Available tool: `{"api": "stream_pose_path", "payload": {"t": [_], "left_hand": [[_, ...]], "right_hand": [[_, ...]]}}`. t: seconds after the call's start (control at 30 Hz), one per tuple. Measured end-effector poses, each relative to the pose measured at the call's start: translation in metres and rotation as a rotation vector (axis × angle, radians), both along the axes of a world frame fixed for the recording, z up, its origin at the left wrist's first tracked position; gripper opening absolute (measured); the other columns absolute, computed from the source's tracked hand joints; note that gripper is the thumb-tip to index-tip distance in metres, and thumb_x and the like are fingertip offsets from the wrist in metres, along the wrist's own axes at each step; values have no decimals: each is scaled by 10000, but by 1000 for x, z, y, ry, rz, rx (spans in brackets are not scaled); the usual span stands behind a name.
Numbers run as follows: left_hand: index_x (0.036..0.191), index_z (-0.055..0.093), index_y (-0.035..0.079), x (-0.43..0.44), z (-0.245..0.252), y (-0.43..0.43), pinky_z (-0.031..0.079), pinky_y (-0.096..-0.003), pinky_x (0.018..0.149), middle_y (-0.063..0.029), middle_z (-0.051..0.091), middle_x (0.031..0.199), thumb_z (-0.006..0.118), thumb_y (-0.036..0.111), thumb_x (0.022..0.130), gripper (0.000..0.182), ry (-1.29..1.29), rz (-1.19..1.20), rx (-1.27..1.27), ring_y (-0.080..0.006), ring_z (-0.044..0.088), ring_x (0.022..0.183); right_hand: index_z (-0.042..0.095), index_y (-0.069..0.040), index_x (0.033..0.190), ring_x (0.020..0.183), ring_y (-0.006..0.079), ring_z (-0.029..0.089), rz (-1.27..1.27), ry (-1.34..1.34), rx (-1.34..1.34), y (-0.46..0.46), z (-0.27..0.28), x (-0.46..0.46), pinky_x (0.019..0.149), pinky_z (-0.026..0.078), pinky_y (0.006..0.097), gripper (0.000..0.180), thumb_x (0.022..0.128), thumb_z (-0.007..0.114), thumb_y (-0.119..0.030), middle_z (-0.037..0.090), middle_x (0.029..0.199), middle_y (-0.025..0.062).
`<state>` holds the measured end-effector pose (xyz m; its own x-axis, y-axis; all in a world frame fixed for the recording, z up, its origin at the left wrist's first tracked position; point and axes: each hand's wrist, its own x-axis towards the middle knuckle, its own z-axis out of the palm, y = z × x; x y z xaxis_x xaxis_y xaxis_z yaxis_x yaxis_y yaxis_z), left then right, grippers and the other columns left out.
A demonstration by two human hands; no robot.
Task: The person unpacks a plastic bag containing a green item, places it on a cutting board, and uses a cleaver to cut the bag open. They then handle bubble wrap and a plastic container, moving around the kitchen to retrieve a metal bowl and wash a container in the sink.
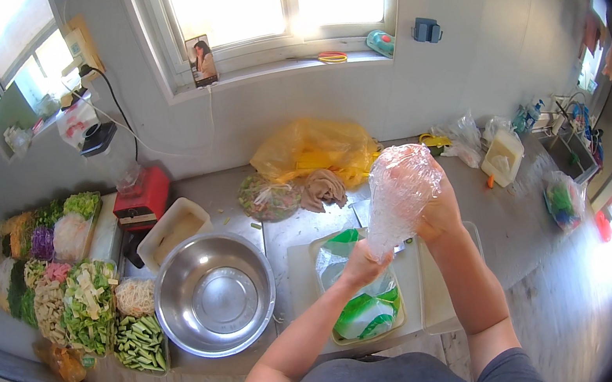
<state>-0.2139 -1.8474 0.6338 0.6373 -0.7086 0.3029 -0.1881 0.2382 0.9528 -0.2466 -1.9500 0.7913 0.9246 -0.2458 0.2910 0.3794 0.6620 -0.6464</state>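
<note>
A crumpled clear plastic bag (398,195) is held up in front of me between both hands; what it contains, if anything, I cannot tell. My left hand (366,265) grips its lower end. Higher up on the right, my right hand (440,209) grasps its side, the fingers partly hidden by the plastic. Beneath the hands, a green and white plastic bag (363,316) lies in a cream rectangular tray (338,337). Beside my right forearm is a translucent shallow container (437,308), partly covered by the arm.
Left of the tray stands a large steel bowl (214,293). Cut cucumber (138,341), chopped lettuce (89,306) and other vegetables fill containers farther left, near a red blender base (142,197). A yellow plastic bag (311,146) and a brown cloth (322,189) lie behind; a sink (570,154) is far right.
</note>
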Motion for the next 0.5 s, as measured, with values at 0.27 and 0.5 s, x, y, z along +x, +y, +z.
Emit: {"api": "stream_pose_path", "payload": {"t": [0.27,0.5], "left_hand": [[929,606,42,0,20,14,446,-239,677,-7,598,779,668,175,776,211,13,-103,-73,-100,546,745],[846,580,32,3,-34,6,420,-249,608,7,555,725,593,224,853,193,210,-184,192,-83,493,670]], "right_hand": [[538,-14,1009,798,199,582,-43,23,-33,-17,32,-1,705,502,304,191,829,549,-78,579,909,102],[538,-25,1032,814,185,584,-22,-28,28,-22,74,-5,695,516,291,200,844,551,-93,574,942,102]]}}
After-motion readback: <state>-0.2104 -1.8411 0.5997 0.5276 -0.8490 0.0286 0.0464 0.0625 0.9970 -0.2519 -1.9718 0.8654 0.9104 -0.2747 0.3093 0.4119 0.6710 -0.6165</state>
